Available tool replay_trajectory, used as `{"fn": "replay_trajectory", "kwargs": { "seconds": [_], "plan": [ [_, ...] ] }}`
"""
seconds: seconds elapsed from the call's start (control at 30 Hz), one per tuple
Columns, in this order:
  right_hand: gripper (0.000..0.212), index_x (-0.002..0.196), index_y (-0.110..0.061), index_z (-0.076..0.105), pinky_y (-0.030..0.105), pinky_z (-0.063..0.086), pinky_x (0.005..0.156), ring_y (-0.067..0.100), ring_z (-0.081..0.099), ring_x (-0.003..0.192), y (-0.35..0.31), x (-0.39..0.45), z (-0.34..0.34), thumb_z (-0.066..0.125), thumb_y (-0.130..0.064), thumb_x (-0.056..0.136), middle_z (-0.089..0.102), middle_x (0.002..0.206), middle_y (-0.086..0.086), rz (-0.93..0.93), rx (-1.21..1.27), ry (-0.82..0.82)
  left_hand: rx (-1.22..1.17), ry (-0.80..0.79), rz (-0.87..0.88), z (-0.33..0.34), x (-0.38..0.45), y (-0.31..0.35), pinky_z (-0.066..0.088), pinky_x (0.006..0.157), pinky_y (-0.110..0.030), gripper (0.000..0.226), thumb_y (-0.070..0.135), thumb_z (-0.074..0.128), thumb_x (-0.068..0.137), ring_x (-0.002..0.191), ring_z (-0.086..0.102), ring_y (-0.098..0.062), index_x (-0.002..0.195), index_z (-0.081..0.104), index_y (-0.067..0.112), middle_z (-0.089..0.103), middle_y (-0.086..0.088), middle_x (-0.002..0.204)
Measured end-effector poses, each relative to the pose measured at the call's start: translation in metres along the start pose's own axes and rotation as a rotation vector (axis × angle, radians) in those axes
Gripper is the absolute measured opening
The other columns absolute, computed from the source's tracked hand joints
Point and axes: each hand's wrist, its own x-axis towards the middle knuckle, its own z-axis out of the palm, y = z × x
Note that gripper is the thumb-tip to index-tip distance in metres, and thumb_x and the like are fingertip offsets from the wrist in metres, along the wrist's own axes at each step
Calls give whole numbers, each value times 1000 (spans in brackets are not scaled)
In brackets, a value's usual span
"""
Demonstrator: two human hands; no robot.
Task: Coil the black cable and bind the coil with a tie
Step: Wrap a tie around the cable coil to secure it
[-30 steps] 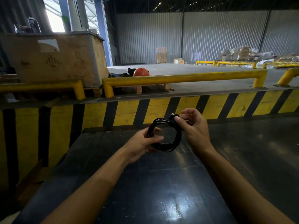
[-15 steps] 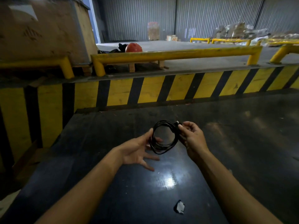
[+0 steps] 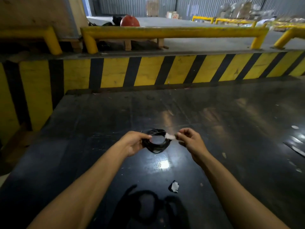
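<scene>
The black cable (image 3: pixel 156 147) is wound into a small round coil, held just above the glossy black table (image 3: pixel 222 129). My left hand (image 3: pixel 134 142) grips the coil's left side. My right hand (image 3: pixel 189 140) pinches a short whitish strip, the tie (image 3: pixel 170 137), which touches the coil's right side. Whether the tie goes around the strands I cannot tell. A second dark cable loop (image 3: pixel 145 207) lies blurred on the table near me.
A small white scrap (image 3: pixel 174 186) lies on the table between my forearms. A yellow-and-black striped barrier (image 3: pixel 165 70) borders the table's far side, with yellow rails (image 3: pixel 165 31) and a red helmet (image 3: pixel 129 21) behind it. More pale scraps lie at the right edge.
The view has tilted further down. My left hand has closed on the coil's left side, and my right hand has moved off the coil and now holds a whitish tie against it.
</scene>
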Motion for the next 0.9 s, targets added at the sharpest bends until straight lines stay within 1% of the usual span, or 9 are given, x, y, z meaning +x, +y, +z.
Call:
{"fn": "replay_trajectory", "kwargs": {
  "seconds": [0.1,0.17,0.27,0.4,0.47,0.57,0.7,0.8,0.9],
  "plan": [
    [12,80,-13,57,31,48,65,14,59,70,48,5,-16,60,-7,88,62,79,6,214,-255,-79,68,56,-3,-8,6,-9,54,65,-31,13,-12,58,81,69,62,-21,84,60,1,64,-12,72],
    [7,86,-12,59,40,51,73,20,62,76,85,6,-23,66,-13,84,64,82,8,281,-546,-176,115,105,-36,-14,8,-19,53,64,-34,18,-11,55,81,63,61,-21,87,57,6,60,-13,74],
    [35,107,-9,61,34,48,85,26,63,99,133,-3,-26,72,-30,80,66,104,11,364,-850,-366,142,198,-27,-18,8,-34,54,55,-31,18,-9,51,82,55,60,-21,86,54,8,58,-15,76],
    [33,90,-7,65,32,46,67,29,64,88,158,-14,-20,69,-33,71,69,94,16,194,-955,-455,209,200,-21,-23,3,-47,55,59,-36,41,-8,52,84,54,60,-19,114,51,21,61,-20,92],
    [27,86,-11,66,31,45,64,28,64,84,163,-15,-16,67,-32,70,67,93,14,135,-984,-499,266,195,-15,-23,0,-51,56,62,-34,48,-6,54,84,56,59,-17,120,52,26,61,-20,102],
    [22,87,-5,65,32,48,67,28,64,85,163,-10,-9,69,-22,73,70,92,17,164,-894,-475,302,193,30,-19,2,-53,54,55,-26,50,-6,55,84,54,55,-13,120,58,29,59,-16,106],
    [20,94,-10,59,23,46,57,21,57,63,123,12,-11,72,-13,79,64,77,15,148,-541,-393,365,141,101,-6,7,-49,49,52,-23,42,0,62,83,55,54,-14,106,68,34,62,-9,100],
    [24,98,-10,56,22,45,50,18,58,53,62,38,-21,73,-9,80,62,71,14,30,-332,-378,385,110,168,14,9,-32,46,52,-25,32,9,66,84,63,51,-18,106,69,31,64,-5,91],
    [25,94,-8,54,16,46,47,4,56,45,-6,61,-35,71,1,79,58,63,7,-148,-273,-383,376,46,247,41,5,-1,41,45,-24,17,24,66,85,48,47,-12,102,70,24,57,-1,71]
  ]
}}
